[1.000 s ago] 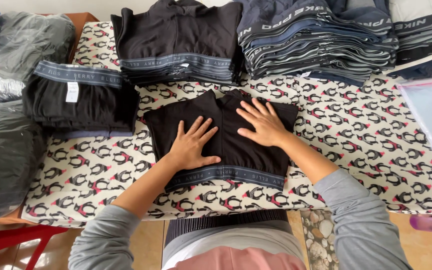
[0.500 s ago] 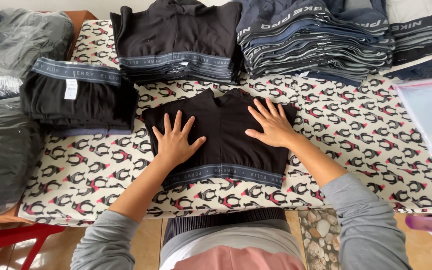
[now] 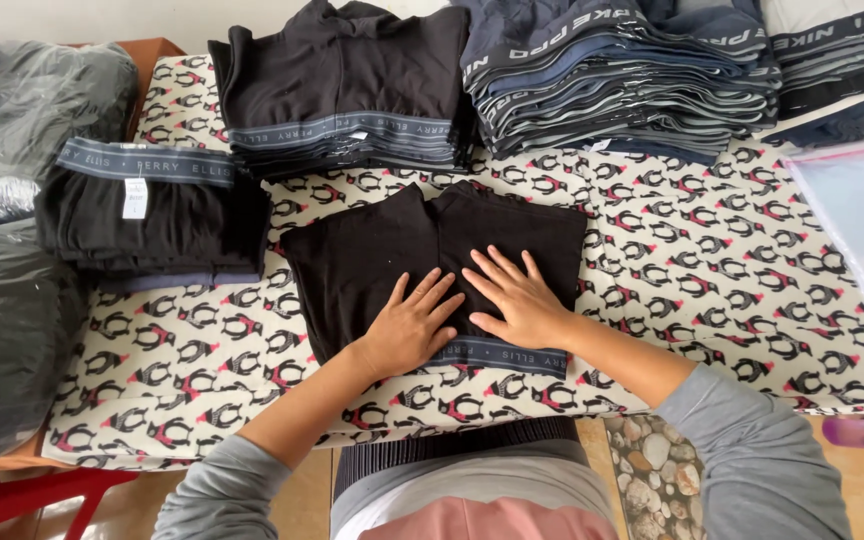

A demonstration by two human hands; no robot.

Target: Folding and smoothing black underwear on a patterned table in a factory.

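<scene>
A black pair of boxer briefs with a dark blue waistband lies flat on the patterned cloth, waistband toward me. My left hand presses flat on its lower middle, fingers spread. Just to the right, almost touching it, my right hand also lies flat on the garment. Neither hand grips anything.
A folded stack of black briefs sits at left, another black stack behind, and tall piles of blue and grey ones at back right. Plastic-wrapped dark bundles line the left edge; a clear plastic bag lies at right.
Both hands slid from the garment's outer sides inward and toward me, coming together at its lower middle near the waistband.
</scene>
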